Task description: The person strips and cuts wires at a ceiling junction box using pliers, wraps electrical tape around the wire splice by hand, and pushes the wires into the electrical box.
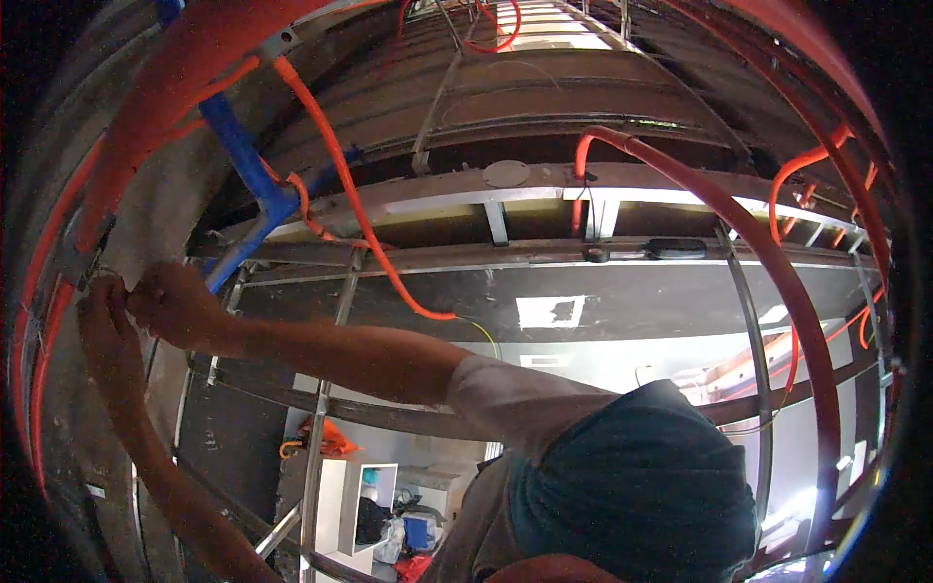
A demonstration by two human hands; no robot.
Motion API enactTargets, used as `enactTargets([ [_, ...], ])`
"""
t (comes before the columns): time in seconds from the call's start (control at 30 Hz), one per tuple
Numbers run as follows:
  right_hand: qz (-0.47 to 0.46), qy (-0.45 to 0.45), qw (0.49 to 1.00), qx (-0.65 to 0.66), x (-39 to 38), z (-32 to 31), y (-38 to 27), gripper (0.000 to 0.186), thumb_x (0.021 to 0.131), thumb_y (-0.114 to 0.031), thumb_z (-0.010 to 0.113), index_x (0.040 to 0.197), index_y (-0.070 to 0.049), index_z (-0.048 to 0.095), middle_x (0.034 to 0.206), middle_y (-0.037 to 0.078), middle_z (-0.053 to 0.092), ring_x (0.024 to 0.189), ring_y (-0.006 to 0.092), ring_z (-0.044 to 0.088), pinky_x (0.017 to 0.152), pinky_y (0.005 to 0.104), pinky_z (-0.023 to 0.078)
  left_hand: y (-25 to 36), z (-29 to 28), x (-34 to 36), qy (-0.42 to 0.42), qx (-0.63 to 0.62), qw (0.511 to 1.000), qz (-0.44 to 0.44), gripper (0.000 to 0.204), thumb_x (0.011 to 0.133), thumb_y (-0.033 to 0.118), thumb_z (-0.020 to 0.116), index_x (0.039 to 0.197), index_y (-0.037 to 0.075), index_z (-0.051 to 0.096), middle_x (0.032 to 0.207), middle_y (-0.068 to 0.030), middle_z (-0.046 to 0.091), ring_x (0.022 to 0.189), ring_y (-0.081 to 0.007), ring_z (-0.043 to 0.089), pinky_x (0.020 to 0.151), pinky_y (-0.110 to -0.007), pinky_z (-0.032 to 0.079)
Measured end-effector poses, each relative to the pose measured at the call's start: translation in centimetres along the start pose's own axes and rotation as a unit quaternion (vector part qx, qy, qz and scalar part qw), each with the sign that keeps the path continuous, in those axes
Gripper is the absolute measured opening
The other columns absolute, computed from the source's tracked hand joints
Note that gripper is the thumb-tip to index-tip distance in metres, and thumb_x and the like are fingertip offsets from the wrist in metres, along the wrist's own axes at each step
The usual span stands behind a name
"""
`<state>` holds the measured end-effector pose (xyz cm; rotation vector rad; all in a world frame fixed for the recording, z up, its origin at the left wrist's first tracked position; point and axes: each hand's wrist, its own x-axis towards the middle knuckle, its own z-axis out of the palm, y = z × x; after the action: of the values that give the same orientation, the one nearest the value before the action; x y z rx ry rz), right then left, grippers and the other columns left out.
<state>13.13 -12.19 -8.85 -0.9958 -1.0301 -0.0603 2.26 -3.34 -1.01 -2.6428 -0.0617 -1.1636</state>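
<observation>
Both of my arms reach to the far left, where my left hand and my right hand meet beside a red-orange conduit on the grey wall. The fingers of each hand are pinched together. A thin, wire-like strand shows at the fingertips, but what each hand grips is too small and dark to make out. A blue branched pipe runs just beyond my right hand. My right arm crosses the middle of the view in a light grey sleeve.
Metal frame posts and a long beam cross the space; a black-handled tool rests on the beam. An orange hose hangs near my right arm, and a thick red conduit arches rightward. Below stands a white cabinet.
</observation>
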Motion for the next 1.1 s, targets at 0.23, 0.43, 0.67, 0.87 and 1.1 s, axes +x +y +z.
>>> enactTargets([
  [0.23,-0.168,0.037,0.985,0.014,-1.5,2.1,8.2,0.011,0.092,-0.01,0.058,0.1,-0.005,0.063,0.095,0.01,0.065,0.089,0.0205,0.063,0.075,0.035,0.052,-0.6,2.7,-0.5,0.094,-0.056,0.994,0.006,0.019,0.091,0.021,0.062,0.102,0.005,0.063,0.092,-0.0159,0.064,0.089,-0.0356,0.06,0.079,-0.046,0.049],
  [0.43,0.128,-0.03,0.968,0.214,-1.9,1.4,1.1,0.013,0.095,-0.014,0.061,0.1,-0.003,0.064,0.088,0.005,0.066,0.074,0.0133,0.062,0.064,0.0276,0.048,-1.7,2.5,0.0,0.129,-0.012,0.991,-0.026,0.015,0.088,0.018,0.064,0.094,0.005,0.063,0.086,-0.0162,0.065,0.083,-0.0392,0.06,0.074,-0.048,0.05],
  [0.67,0.063,-0.085,0.984,0.144,0.8,2.0,4.1,0.018,0.097,-0.02,0.062,0.1,-0.002,0.066,0.09,0.007,0.068,0.078,0.0123,0.065,0.061,0.0264,0.047,-0.4,-0.4,-1.5,0.095,-0.072,0.993,-0.027,0.016,0.084,0.001,0.06,0.098,0.004,0.065,0.087,-0.0158,0.066,0.085,-0.037,0.057,0.076,-0.045,0.05],
  [0.87,0.018,-0.05,0.983,0.177,3.2,3.0,5.4,0.014,0.096,-0.014,0.064,0.099,0.0,0.066,0.091,0.008,0.071,0.079,0.015,0.068,0.067,0.0295,0.051,-1.2,0.2,-1.4,0.094,0.011,0.995,0.044,0.029,0.076,-0.004,0.06,0.104,0.003,0.066,0.091,-0.0142,0.067,0.094,-0.0333,0.057,0.078,-0.042,0.05],
  [1.1,-0.022,-0.039,0.994,0.102,4.7,3.8,5.4,0.013,0.095,-0.007,0.062,0.102,0.003,0.066,0.091,0.007,0.07,0.083,0.013,0.066,0.074,0.0286,0.051,-0.8,0.9,-1.8,0.078,0.043,0.996,0.005,0.036,0.074,-0.008,0.059,0.108,0.002,0.067,0.107,-0.0122,0.067,0.104,-0.0348,0.058,0.09,-0.041,0.052],
])
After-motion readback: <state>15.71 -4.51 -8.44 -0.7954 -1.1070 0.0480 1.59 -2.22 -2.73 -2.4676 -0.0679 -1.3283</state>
